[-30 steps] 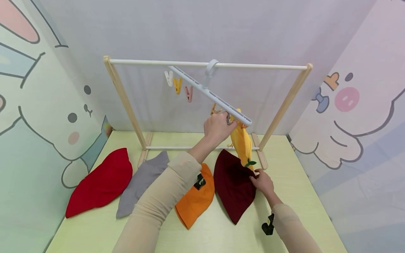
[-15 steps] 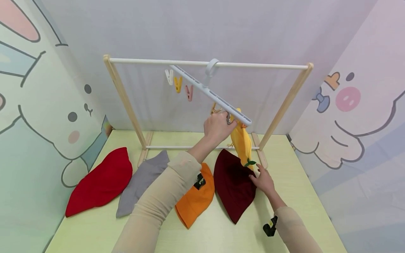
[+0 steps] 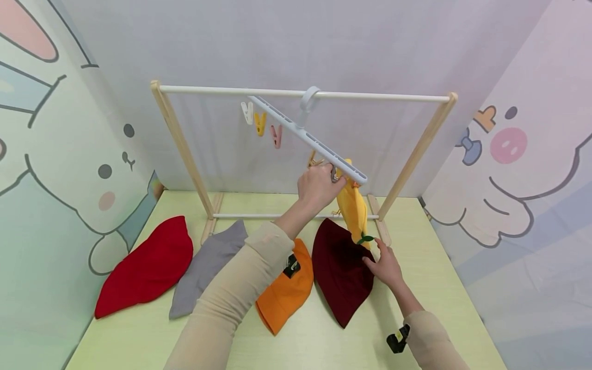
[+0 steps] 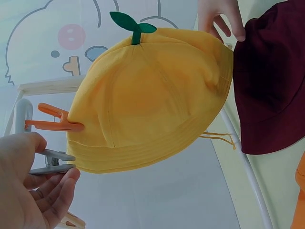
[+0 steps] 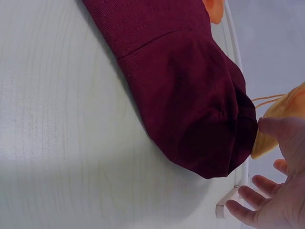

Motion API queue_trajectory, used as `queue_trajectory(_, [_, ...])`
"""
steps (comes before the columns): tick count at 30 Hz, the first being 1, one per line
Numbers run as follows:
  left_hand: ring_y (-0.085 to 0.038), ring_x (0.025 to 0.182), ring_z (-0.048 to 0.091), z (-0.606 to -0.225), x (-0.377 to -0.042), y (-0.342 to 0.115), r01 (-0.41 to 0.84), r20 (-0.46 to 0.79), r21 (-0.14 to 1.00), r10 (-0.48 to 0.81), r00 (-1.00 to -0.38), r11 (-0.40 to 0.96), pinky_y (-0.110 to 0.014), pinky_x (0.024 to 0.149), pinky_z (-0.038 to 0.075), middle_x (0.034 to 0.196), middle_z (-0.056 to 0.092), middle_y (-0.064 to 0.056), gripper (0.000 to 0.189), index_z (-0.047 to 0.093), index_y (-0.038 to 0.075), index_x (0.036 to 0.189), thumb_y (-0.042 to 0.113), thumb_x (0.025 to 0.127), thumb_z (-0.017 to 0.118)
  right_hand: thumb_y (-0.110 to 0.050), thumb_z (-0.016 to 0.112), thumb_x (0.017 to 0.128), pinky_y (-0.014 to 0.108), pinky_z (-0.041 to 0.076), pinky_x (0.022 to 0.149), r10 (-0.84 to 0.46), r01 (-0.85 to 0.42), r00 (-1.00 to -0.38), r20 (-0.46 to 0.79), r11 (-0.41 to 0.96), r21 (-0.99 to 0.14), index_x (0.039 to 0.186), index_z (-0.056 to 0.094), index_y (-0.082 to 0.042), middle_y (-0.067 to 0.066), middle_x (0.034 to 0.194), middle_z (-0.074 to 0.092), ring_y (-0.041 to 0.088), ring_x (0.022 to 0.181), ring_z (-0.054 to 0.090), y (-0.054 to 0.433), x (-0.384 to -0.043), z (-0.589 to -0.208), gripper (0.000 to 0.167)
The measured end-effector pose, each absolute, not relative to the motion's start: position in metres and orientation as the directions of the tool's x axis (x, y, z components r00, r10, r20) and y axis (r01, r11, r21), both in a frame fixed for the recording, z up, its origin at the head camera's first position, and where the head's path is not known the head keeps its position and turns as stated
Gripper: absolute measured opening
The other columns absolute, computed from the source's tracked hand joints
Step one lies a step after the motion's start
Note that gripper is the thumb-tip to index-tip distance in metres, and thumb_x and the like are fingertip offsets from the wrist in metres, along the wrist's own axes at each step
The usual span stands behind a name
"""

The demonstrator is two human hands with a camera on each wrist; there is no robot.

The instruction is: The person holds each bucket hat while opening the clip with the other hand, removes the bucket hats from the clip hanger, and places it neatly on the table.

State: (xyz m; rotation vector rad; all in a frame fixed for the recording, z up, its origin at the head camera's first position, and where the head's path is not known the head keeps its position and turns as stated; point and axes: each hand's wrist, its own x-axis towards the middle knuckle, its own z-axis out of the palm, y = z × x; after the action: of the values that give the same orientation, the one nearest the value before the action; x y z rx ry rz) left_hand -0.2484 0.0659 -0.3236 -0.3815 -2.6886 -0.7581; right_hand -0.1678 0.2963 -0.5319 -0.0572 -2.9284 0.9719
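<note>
A yellow bucket hat [image 3: 353,208] with a green sprout on top hangs from the right end of the pale hanger [image 3: 299,128]. An orange clothespin [image 4: 57,120] grips its brim. Below that, my left hand [image 4: 35,183] pinches a grey clothespin [image 4: 52,161] whose tips meet the brim edge. My right hand [image 3: 385,264] is beside the hat's lower end, fingers spread and loosely bent, holding nothing; whether its fingertips touch the yellow hat is unclear. Just left of that hand lies a dark red bucket hat [image 3: 342,277] on the table.
Red [image 3: 150,264], grey [image 3: 210,267] and orange [image 3: 289,293] bucket hats lie along the table to the left. The hanger hooks over the white bar [image 3: 384,96] of a wooden-legged rack. White [image 3: 247,113], yellow [image 3: 260,124] and pink [image 3: 276,136] clothespins hang from its left half.
My right hand's fingers have spread and its index finger has straightened toward the yellow hat's sprout. My left hand holds the same place.
</note>
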Motion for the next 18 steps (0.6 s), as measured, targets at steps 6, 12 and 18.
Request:
queue_trajectory(6, [-0.011,0.045,0.038,-0.324,-0.249,0.065,0.341,0.373,0.451,0.172,-0.912,0.825,-0.022,0.039,0.028,0.056,0.043,0.003,0.028,0.052,0.019,0.071,0.042,0.085,0.057,-0.022,0.067,0.080,0.057,0.040,0.085,0.061,-0.016,-0.993,0.105,0.792,-0.611,0.137,0.033,0.002,0.033,0.121,0.045,0.046,0.108,0.048,0.293,-0.165,-0.530,0.071])
queue_trajectory(12, [-0.011,0.045,0.038,-0.324,-0.249,0.065,0.347,0.375,0.442,0.181,-0.909,0.827,-0.022,0.039,0.027,0.057,0.043,0.003,0.030,0.051,0.018,0.071,0.043,0.086,0.057,-0.021,0.070,0.078,0.055,0.041,0.084,0.075,-0.063,-0.980,0.186,0.767,-0.639,0.136,0.037,-0.001,0.027,0.124,0.047,0.043,0.108,0.049,0.287,-0.162,-0.532,0.070])
queue_trajectory(18, [-0.010,0.042,0.036,-0.325,-0.249,0.065,0.356,0.391,0.463,0.173,-0.904,0.812,-0.022,0.038,0.025,0.054,0.042,0.004,0.031,0.048,0.017,0.067,0.041,0.085,0.057,-0.018,0.072,0.077,0.054,0.041,0.086,0.124,-0.090,-0.957,0.263,0.734,-0.673,0.135,0.040,-0.005,0.023,0.122,0.050,0.040,0.108,0.050,0.283,-0.158,-0.531,0.067])
